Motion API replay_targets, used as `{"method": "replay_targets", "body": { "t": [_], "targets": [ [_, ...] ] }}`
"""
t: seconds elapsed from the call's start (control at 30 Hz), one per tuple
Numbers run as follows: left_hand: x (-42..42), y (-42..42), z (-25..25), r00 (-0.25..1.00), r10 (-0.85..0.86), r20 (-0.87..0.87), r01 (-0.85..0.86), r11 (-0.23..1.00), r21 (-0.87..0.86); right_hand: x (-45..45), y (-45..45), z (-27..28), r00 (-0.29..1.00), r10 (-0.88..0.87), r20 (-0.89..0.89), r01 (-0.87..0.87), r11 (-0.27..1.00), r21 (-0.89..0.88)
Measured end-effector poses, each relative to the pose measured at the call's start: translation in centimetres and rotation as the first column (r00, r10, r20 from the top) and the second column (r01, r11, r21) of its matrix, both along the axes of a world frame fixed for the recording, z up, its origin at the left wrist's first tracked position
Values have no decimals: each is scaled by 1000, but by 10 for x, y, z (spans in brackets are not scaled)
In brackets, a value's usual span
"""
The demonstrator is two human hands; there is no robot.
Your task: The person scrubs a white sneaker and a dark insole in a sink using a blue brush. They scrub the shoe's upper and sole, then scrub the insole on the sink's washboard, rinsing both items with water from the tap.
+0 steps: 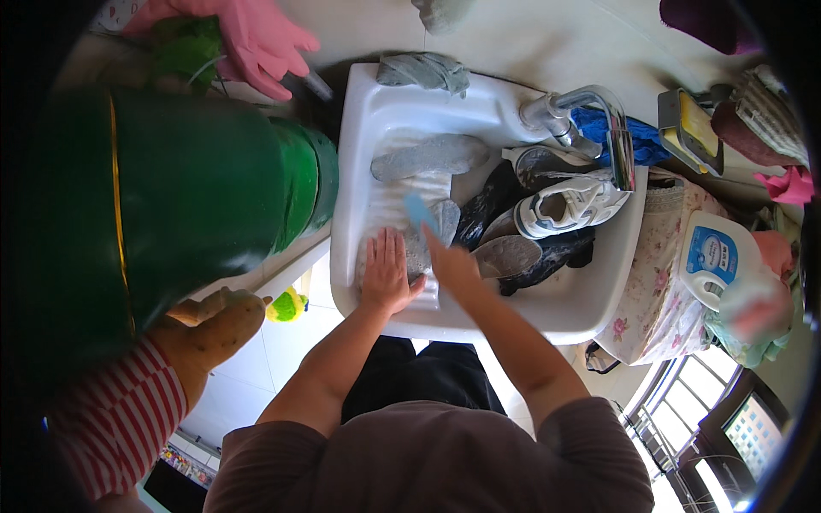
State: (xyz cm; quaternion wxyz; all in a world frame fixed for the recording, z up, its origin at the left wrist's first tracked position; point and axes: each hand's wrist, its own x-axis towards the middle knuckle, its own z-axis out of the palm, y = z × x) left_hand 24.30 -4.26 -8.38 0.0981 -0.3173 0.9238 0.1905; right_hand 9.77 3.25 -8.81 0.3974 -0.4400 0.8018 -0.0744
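Observation:
Before me is a white ceramic sink with a ridged washboard slope on its left side. My left hand lies flat on a wet grey insole, fingers extended and thumb apart. In my right hand is a light blue tool, probably a brush; it is blurred over the insole. A second grey insole rests higher on the ridges. In the basin at the right, a white sneaker lies on its side among other footwear and wet black material. Another grey insole or sole lies below it.
A chrome faucet overhangs the basin's right side. A grey cloth drapes the back rim. At the left stand a large dark green container and a tan glove with a striped cuff. A detergent bottle sits on flowered cloth.

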Motion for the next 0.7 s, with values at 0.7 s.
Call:
{"method": "replay_targets", "body": {
  "t": [0.7],
  "targets": [
    [-8,2,-3,999,-23,-42,20,998,-68,-19,-25,-22,994,-81,-78,76,995,-71]
  ]
}}
